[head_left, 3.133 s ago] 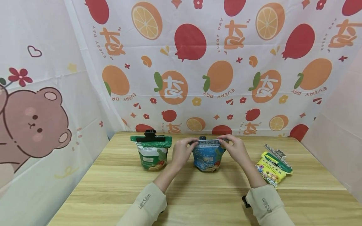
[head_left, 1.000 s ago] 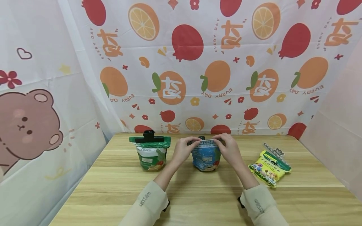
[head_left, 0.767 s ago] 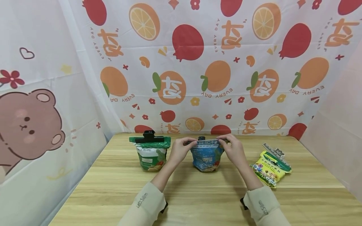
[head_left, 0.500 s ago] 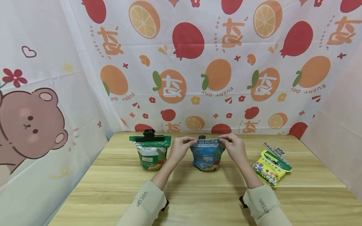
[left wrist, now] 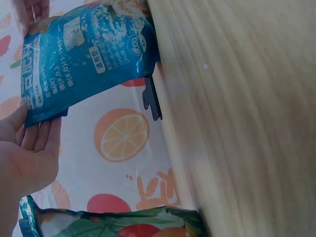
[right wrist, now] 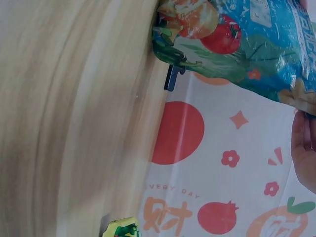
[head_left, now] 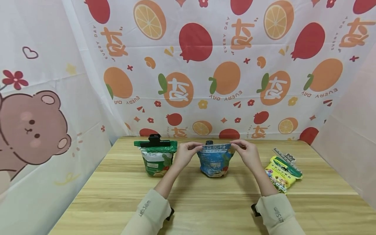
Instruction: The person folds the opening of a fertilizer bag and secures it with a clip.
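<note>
A blue printed plastic bag stands upright on the wooden table in the head view, its top edge pulled straight. My left hand pinches the left end of that edge between thumb and fingers. At the right end, my right hand pinches the edge the same way. Behind the bag sits a black clip, mostly hidden; part of this black clip shows beside the bag's base in the left wrist view. In the right wrist view the bag shows printed vegetables.
Left of the blue bag stands a green and white bag, its folded top held by a black clip. A yellow and green bag lies at the right with a patterned clip. A printed cloth hangs behind the table.
My hands come closer together along the bag's top edge about a second ago, then spread apart to its two ends. The other bags stay in place.
</note>
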`<state>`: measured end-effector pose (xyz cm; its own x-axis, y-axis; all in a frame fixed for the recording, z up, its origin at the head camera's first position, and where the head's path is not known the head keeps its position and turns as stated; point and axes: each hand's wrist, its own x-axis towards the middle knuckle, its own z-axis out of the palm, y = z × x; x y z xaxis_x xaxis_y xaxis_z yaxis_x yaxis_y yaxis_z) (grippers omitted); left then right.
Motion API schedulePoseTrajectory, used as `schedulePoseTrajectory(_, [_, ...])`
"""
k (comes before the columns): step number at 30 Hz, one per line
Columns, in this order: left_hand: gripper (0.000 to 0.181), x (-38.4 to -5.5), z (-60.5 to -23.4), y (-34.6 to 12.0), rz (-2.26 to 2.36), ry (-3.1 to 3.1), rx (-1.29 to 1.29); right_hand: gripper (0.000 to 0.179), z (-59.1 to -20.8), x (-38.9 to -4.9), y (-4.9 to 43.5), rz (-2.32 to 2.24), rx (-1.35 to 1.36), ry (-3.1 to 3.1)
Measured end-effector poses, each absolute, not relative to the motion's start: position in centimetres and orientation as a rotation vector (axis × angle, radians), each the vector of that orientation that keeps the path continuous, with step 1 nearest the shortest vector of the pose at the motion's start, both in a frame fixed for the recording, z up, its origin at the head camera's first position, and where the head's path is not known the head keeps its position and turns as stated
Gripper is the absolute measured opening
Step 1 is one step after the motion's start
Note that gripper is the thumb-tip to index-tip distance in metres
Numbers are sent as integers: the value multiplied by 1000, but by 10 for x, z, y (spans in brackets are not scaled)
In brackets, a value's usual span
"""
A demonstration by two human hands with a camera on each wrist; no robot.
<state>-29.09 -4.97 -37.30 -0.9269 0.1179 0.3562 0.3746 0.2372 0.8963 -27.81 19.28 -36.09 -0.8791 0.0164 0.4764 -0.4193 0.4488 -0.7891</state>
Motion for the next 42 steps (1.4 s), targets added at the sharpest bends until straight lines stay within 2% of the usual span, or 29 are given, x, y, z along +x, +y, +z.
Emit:
schedulePoseTrajectory(10, [13, -288, -369, -44, -1629, -2318, -423, 11, -357, -277, 186, 1293, 251, -2279])
schedulePoseTrajectory(20, [14, -288, -360, -26, -1207, -2341, -669, 10, -355, -278, 160, 746, 674, -2240])
schedulePoseTrajectory(33, [9, -287, -362, -16, -1122, -2279, -571, 5, -357, -276, 146, 734, 555, -2224])
schedulePoseTrajectory(42, [11, -286, -365, -18, -1148, -2271, -595, 8, -361, -276, 139, 685, 606, -2179])
